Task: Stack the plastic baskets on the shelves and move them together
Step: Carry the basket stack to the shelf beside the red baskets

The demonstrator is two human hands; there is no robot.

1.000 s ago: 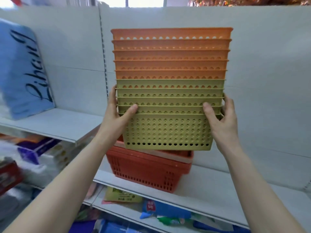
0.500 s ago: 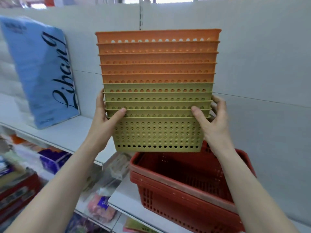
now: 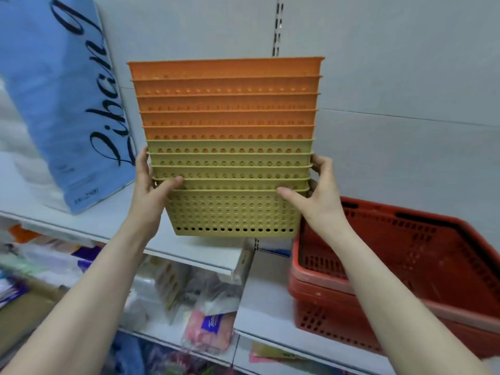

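Nested basket stack (image 3: 227, 147), frame centre: likely light, stiff, perforated plastic, top-heavy. Left hand (image 3: 151, 188), right hand (image 3: 316, 196) clamp lower green rims at ends; grip there.

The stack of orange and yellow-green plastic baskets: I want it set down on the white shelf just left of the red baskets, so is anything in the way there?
Nothing visible blocks it. The white shelf below the stack of orange and yellow-green plastic baskets looks bare between the blue printed package and the red baskets.
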